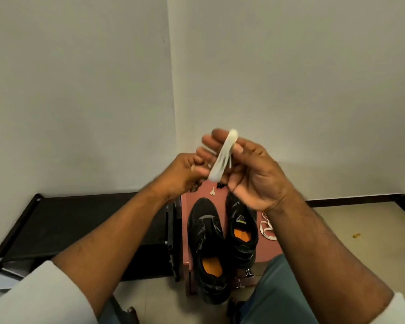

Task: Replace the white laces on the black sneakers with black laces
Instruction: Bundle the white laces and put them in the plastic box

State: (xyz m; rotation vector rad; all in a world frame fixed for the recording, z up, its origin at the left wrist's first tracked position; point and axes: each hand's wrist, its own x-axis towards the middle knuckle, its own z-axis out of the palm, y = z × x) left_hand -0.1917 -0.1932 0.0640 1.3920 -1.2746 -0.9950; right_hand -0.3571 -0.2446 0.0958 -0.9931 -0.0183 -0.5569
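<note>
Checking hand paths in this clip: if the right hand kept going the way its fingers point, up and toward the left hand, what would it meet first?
Probably the left hand: the right hand already shares the bundled white lace with it, so the fingers would meet almost at once. Depth is unclear.

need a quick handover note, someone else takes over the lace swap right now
Left hand and right hand: both raised, each with a grip on the bundled flat white lace.
The two black mesh sneakers with orange insoles stand side by side on the reddish-brown stool, showing no white laces.
A second flat white lace lies on the stool's right side.
Done: white laces out.
Left: set the bundle down, thread black laces.
</note>
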